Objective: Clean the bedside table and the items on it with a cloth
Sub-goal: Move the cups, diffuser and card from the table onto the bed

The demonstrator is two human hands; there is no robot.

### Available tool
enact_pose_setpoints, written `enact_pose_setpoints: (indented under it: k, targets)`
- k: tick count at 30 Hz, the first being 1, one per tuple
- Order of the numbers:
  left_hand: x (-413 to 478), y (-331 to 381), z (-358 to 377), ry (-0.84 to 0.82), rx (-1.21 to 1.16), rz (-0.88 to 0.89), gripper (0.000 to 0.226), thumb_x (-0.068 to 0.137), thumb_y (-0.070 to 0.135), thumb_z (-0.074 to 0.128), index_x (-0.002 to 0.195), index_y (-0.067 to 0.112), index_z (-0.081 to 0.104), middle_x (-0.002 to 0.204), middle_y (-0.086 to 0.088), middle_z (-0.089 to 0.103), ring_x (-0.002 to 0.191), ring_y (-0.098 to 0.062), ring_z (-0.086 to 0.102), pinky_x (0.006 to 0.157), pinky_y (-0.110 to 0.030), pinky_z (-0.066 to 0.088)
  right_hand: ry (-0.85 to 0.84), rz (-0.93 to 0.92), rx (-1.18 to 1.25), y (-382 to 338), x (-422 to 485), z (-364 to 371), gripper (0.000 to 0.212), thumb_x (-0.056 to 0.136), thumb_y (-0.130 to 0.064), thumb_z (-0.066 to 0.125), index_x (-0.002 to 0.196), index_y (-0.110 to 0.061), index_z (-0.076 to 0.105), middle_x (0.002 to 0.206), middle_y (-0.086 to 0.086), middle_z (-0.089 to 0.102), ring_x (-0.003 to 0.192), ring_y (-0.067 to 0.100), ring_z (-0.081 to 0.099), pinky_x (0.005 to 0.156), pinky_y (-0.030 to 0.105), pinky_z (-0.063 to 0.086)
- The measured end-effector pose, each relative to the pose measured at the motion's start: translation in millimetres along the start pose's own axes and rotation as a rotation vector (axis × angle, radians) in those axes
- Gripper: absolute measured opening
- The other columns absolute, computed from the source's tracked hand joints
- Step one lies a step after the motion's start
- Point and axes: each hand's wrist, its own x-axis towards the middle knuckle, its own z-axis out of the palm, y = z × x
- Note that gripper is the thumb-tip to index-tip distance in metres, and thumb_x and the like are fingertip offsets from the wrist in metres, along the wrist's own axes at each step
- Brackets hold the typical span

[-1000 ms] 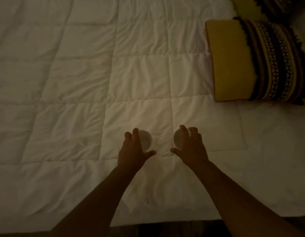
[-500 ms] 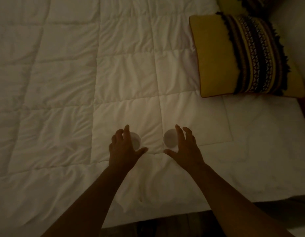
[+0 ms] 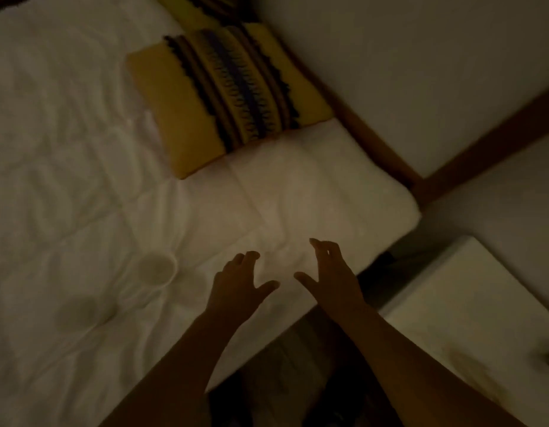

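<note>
Two small white cups lie on the white quilt: one (image 3: 157,268) at centre left, the other (image 3: 82,312) lower left and blurred. My left hand (image 3: 237,285) hovers over the quilt to the right of them, fingers spread, holding nothing. My right hand (image 3: 331,272) is beside it near the bed's corner, fingers loosely spread and empty. The white bedside table (image 3: 470,303) shows at the lower right, past the bed's edge. No cloth is in view.
A yellow pillow (image 3: 224,97) with a dark patterned band lies at the head of the bed (image 3: 67,149). A brown wooden headboard rail (image 3: 353,118) runs along the pale wall. A dark gap separates bed and table. Something dark and blurred sits at the table's right edge (image 3: 548,357).
Both hands have let go of the two cups, which stay on the quilt. The view has swung right, and both hands have moved right toward the bed's corner; the bedside table has come into view.
</note>
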Motion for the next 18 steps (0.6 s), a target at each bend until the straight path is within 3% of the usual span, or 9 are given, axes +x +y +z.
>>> enact_pose_setpoints:
  k: [4, 9, 13, 18]
  targets:
    - [14.7, 83.3, 53.4, -0.149, 0.086, 0.152, 0.073, 0.075, 0.067, 0.059, 0.133, 0.030, 0.036, 0.122, 0.004, 0.055, 0.111, -0.019, 0.055, 0.095, -0.042, 0.047, 0.076, 0.170, 0.027, 85.4, -42.3, -41.3, 0.076, 0.084, -0.053, 0.061, 0.145, -0.028, 0.025, 0.146, -0.001, 0.029, 0.116, 0.020, 0.054, 0.090, 0.035, 0.053]
    - [14.4, 191.9, 135.4, -0.412, 0.197, 0.305, 0.086, 0.077, 0.063, 0.062, 0.145, 0.023, 0.025, 0.140, -0.006, 0.045, 0.124, -0.027, 0.047, 0.100, -0.046, 0.044, 0.120, 0.363, 0.014, 193.5, -116.3, -83.2, 0.070, 0.083, -0.053, 0.062, 0.141, -0.028, 0.033, 0.139, 0.000, 0.039, 0.110, 0.020, 0.056, 0.082, 0.034, 0.053]
    - [-4.0, 275.9, 207.2, -0.484, 0.363, 0.527, 0.073, 0.083, 0.056, 0.062, 0.139, 0.018, 0.035, 0.135, -0.006, 0.047, 0.120, -0.024, 0.049, 0.098, -0.041, 0.046, 0.144, 0.569, 0.036, 271.5, -182.3, -107.4, 0.065, 0.085, -0.049, 0.060, 0.140, -0.026, 0.034, 0.136, -0.001, 0.041, 0.115, 0.019, 0.053, 0.085, 0.036, 0.052]
    - [-30.0, 353.5, 288.3, -0.582, 0.545, 0.756, 0.056, 0.091, 0.039, 0.056, 0.137, 0.013, 0.037, 0.127, -0.010, 0.049, 0.113, -0.026, 0.052, 0.092, -0.043, 0.047, 0.197, 0.738, 0.095, 348.4, -256.5, -122.4, 0.046, 0.091, -0.036, 0.055, 0.132, -0.022, 0.043, 0.119, 0.004, 0.054, 0.108, 0.023, 0.056, 0.085, 0.038, 0.050]
